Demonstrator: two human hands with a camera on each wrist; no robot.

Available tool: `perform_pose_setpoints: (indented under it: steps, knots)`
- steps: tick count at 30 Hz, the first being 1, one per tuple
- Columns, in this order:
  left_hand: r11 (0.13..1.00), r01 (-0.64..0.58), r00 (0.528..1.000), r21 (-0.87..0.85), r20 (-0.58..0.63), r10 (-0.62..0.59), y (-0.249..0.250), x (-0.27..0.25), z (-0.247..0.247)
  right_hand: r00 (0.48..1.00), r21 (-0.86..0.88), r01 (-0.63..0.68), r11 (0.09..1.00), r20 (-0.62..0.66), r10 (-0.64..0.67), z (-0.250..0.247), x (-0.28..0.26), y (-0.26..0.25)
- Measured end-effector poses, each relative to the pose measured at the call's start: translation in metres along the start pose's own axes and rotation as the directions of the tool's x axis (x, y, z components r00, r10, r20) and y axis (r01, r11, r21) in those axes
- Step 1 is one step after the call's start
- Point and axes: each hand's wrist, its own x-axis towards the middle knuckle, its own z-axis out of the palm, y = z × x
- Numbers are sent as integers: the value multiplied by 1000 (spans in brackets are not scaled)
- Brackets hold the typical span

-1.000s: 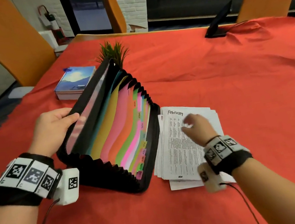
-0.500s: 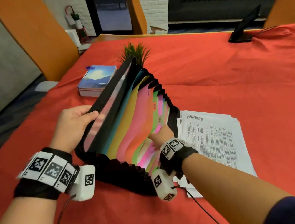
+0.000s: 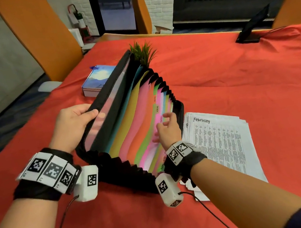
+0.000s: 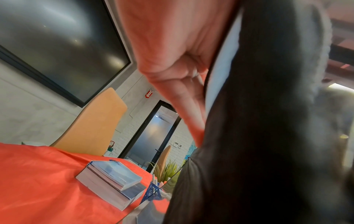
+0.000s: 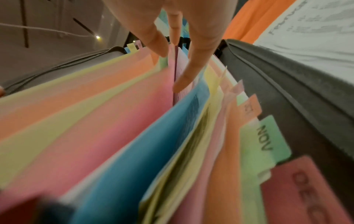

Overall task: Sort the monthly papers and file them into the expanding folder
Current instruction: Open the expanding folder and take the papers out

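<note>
Red cloth covers the table (image 3: 239, 79) where the expanding folder (image 3: 113, 156) stands fanned, left hand (image 3: 73, 124) gripping its front flap, right hand (image 3: 168, 130) loose-fingered among the tabs (papers (image 3: 224, 141) just beside the folder), so part dividers gently, reading labels first.

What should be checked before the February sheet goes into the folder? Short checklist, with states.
1. Expanding folder held open: ok, left hand grips its front cover.
2. Dividers parted: ok, right hand fingers sit between the coloured dividers.
3. Correct slot: cannot tell, FEB tab not readable; NOV tab is.
4. Sheet in grip: not ok, February paper lies on the stack.
5. Stack within reach: ok, right beside the folder.
</note>
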Motion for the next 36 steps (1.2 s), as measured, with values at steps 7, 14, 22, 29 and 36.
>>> perform_pose_setpoints:
  steps: [7, 14, 22, 29, 36]
  knots:
    - [1000, 7, 1000, 22, 0, -7, 2, -1, 2, 1000, -151, -9, 988, 16, 11, 2, 18, 0]
    - [1000, 6, 1000, -8, 3, -6, 4, -5, 4, 957, -174, -251, 952, 103, 271, 4, 28, 4]
    - [1000, 25, 1000, 3, -15, -25, -3, 1, 8, 901, -316, -273, 908, 246, 357, -1, 21, -2]
    - [998, -7, 999, 65, -33, 9, -4, 10, 15, 983, -287, -173, 942, 16, 185, -129, 40, 0]
    - [995, -15, 999, 95, -35, 18, -3, 14, 26, 917, -403, -397, 824, -138, 374, -241, 17, 68]
